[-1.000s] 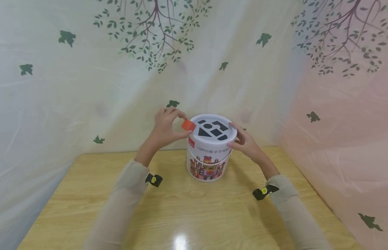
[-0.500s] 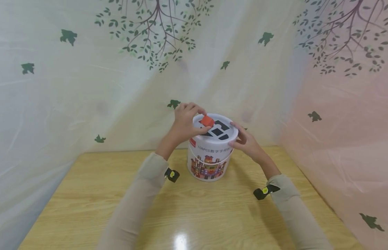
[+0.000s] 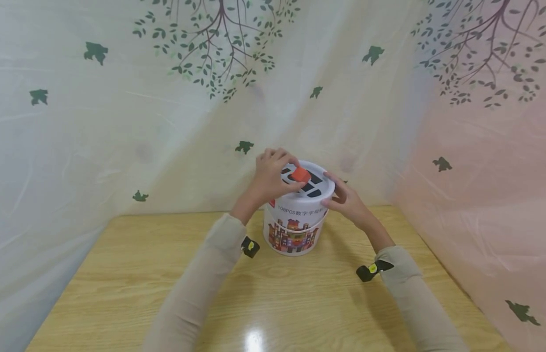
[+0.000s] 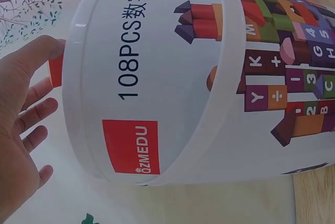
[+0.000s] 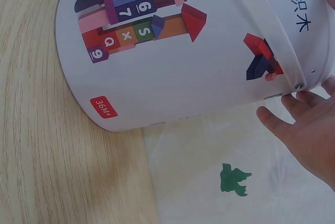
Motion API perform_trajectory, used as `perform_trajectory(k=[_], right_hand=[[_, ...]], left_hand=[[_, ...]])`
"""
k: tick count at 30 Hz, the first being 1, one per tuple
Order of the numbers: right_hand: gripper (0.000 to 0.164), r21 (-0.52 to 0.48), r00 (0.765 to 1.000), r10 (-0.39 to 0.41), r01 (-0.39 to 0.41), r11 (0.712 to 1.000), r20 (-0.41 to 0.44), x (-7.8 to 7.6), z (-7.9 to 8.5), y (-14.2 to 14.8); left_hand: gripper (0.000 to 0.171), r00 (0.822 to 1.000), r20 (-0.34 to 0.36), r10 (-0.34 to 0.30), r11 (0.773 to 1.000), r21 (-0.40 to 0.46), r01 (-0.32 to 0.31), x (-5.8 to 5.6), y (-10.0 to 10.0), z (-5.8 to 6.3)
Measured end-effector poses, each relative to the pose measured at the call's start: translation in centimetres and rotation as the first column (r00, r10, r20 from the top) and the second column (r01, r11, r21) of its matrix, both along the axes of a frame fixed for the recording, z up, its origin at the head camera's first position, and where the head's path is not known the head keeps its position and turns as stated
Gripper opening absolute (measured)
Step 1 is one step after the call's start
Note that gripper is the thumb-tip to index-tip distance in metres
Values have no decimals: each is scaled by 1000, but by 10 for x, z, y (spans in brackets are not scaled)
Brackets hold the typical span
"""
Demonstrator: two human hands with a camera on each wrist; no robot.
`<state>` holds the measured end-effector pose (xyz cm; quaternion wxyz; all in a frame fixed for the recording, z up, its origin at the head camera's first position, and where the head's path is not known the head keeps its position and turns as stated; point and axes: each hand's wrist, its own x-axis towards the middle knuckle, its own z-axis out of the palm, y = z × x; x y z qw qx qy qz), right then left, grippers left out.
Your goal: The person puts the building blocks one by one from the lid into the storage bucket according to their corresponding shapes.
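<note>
My left hand [image 3: 273,175] pinches an orange-red toy block [image 3: 301,175] between thumb and fingers, just over the lid [image 3: 323,185] of a white bucket. Black shaped openings show in that lid, some hidden behind the hand and block. The bucket [image 3: 292,234] stands upright, with printed block pictures and a thin white handle [image 4: 230,41]. In the left wrist view only an edge of the block [image 4: 56,71] shows beside the lid rim. My right hand [image 3: 350,203] holds the lid's right rim, thumb in front and fingers around the side.
The bucket stands near the back of a wooden table [image 3: 264,298]. Behind the table hangs a pale cloth [image 3: 189,122] printed with leaves and branches, with a pinkish stretch [image 3: 484,195] at the right. Each wrist wears a small black camera [image 3: 251,247].
The left hand has carried the block rightwards from the lid's left edge to above its middle, moving slightly lower in the last half second. The right hand and bucket stay in place.
</note>
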<state>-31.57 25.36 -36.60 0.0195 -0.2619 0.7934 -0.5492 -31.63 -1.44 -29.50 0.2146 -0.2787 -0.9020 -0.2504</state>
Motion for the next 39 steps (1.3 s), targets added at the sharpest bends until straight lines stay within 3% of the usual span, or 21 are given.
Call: perform_trajectory(k=[18,39], right_hand=[[81,-23,1000,8,-8,1000,-3,-1,-2,1],[81,-13,1000,-2,2,1000,2,-1,-2,0]], left_hand=[[43,999,37,0,1000,-31,1,-5,10,-8],[42,994,110,20,993,-114,-7,-10,16,-7]])
